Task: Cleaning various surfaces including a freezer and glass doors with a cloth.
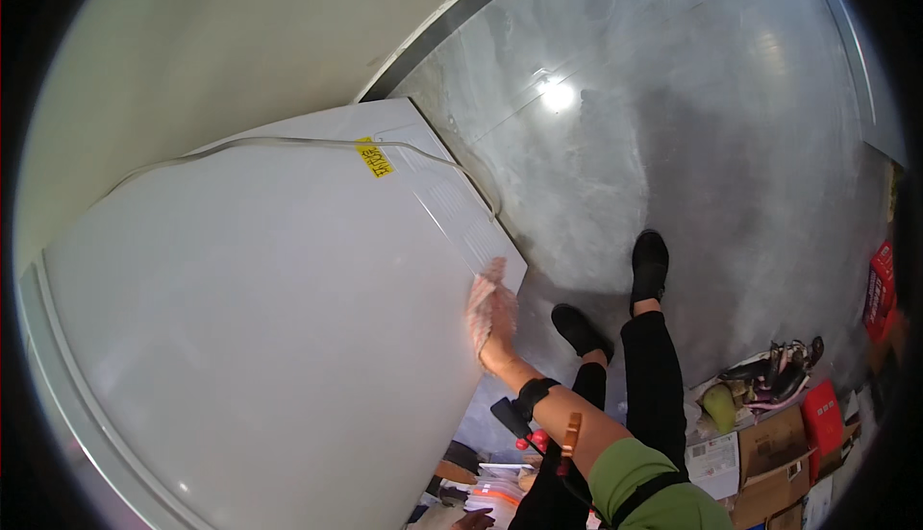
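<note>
My right hand [497,324] comes from the right on a green-sleeved arm. A red-and-white patterned cloth [489,299] is wrapped over its fingers and lies against the side panel of a large white appliance [288,299], which looks like a chest freezer. The touch is near the panel's vent slots, close to its lower corner. A grey power cord [303,142] runs across the panel, partly over a yellow label [373,157] bearing writing. My left hand [474,520] shows only in part at the bottom edge; whether it holds anything is hidden.
My feet in black shoes [650,263] stand on the grey floor beside the appliance. A wall [216,33] rises behind it. At the lower right are eggplants [786,375], a green fruit or vegetable [719,407] and open cardboard boxes [775,451]. Assorted items crowd the bottom.
</note>
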Demonstrator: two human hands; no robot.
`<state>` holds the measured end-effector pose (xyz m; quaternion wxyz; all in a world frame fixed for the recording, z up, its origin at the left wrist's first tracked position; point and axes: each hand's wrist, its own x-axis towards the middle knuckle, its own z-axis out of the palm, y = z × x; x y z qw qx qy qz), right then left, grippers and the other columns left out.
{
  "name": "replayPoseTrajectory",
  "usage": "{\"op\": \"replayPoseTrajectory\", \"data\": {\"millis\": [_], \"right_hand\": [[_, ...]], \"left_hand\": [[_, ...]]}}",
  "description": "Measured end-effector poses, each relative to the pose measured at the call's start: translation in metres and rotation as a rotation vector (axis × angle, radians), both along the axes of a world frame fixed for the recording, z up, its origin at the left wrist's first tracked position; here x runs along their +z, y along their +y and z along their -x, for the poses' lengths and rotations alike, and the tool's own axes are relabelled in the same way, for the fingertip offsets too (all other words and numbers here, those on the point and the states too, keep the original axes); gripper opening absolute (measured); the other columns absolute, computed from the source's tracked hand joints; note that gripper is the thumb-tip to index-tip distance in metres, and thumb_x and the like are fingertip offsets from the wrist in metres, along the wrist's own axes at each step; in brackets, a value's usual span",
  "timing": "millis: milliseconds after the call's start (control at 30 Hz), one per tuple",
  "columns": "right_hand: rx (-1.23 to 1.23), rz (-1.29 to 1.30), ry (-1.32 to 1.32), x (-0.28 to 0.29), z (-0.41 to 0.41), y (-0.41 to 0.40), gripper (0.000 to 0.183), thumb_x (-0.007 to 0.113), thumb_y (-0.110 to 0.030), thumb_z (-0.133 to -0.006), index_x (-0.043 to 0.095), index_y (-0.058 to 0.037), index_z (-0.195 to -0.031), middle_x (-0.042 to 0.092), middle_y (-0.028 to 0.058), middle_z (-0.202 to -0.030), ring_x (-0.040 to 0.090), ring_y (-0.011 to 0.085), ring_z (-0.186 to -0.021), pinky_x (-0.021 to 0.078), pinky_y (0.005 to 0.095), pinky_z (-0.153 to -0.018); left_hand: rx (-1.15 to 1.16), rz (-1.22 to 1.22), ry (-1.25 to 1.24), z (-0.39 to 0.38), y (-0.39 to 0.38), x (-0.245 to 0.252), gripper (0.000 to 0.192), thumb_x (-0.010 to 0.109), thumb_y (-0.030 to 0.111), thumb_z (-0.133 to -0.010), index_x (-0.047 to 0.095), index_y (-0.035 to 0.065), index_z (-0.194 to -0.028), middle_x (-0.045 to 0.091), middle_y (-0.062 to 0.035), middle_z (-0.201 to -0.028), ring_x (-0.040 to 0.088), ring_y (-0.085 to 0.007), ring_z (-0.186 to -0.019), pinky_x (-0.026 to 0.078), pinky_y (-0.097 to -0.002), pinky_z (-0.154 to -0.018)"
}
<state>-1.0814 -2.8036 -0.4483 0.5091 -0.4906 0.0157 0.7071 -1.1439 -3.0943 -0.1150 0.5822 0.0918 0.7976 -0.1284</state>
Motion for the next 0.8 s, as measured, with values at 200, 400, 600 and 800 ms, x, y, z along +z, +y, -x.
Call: {"op": "replayPoseTrajectory", "data": {"millis": [200, 400, 600, 800], "right_hand": [[0.219, 0.09, -0.44, -0.121, 0.01, -0.029, 0.037, 0.036, -0.021, -0.095, 0.038, 0.0011, -0.124, 0.042, 0.013, -0.125, 0.041, 0.0213, -0.116, 0.0328, 0.0299, -0.098], [1.096, 0.133, -0.4, -0.111, 0.0, 0.046, 0.057, 0.037, -0.027, -0.094, 0.018, 0.0022, -0.14, 0.025, 0.0218, -0.142, 0.025, 0.0339, -0.132, 0.0215, 0.0391, -0.109], [0.91, -0.25, -0.705, -0.149, 0.037, 0.077, 0.068, 0.046, -0.029, -0.088, 0.017, 0.004, -0.139, 0.021, 0.0246, -0.142, 0.018, 0.0429, -0.131, 0.0169, 0.0462, -0.109], [0.772, -0.35, -0.7, -0.167, 0.072, 0.157, 0.065, 0.041, -0.027, -0.088, 0.015, 0.001, -0.141, 0.016, 0.0238, -0.145, 0.014, 0.0421, -0.133, 0.0153, 0.0466, -0.11]], "left_hand": [[0.09, 0.093, 0.012, -0.014, 0.017, -0.022, 0.033, 0.05, 0.024, -0.091, 0.057, 0.0024, -0.114, 0.064, -0.0076, -0.094, 0.062, -0.0139, -0.077, 0.049, -0.0274, -0.061], [0.218, 0.2, 0.119, -0.018, -0.018, -0.029, 0.035, 0.055, 0.024, -0.091, 0.056, 0.0004, -0.116, 0.065, -0.0092, -0.095, 0.062, -0.0156, -0.08, 0.05, -0.028, -0.068], [0.411, 0.269, 0.098, -0.017, -0.009, -0.041, 0.036, 0.054, 0.021, -0.091, 0.051, 0.0025, -0.122, 0.062, -0.0125, -0.106, 0.061, -0.0168, -0.09, 0.049, -0.0303, -0.077], [0.435, 0.23, 0.072, -0.003, 0.012, -0.065, 0.036, 0.054, 0.02, -0.091, 0.051, 0.0028, -0.122, 0.061, -0.0125, -0.107, 0.06, -0.017, -0.091, 0.049, -0.0305, -0.078]]}}
